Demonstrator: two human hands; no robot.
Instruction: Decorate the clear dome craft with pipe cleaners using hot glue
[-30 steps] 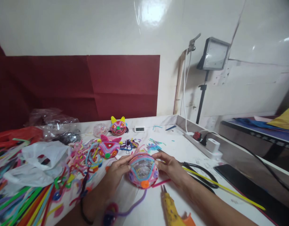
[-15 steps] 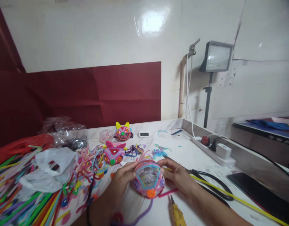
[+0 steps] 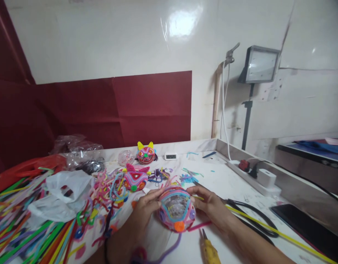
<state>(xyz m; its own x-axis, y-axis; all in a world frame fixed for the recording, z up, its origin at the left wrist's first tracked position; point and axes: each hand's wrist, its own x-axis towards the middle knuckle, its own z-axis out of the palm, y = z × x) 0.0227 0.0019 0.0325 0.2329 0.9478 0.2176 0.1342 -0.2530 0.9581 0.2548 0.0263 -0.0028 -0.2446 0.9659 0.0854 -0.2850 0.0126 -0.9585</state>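
Observation:
Between both hands sits a round clear plastic ball trimmed with pink and light-blue pipe cleaners, with an orange nose piece at its lower front and purple eyes at the sides. My left hand grips it from the left, and my right hand has its fingers on the right side. A purple pipe cleaner lies just below the ball. Close to my right wrist are a yellow-handled tool with a dark pointed tip, a pink pipe cleaner and black-handled scissors.
Two finished-looking animal heads, one pink-eared and one yellow-eared, stand behind. Loose pipe cleaners and a white plastic bag cover the left side. To the right are a phone and a power strip.
The whole view has shifted slightly, so the surroundings appear a little farther right. Both hands keep their hold on the ball, with hardly any movement of the fingers.

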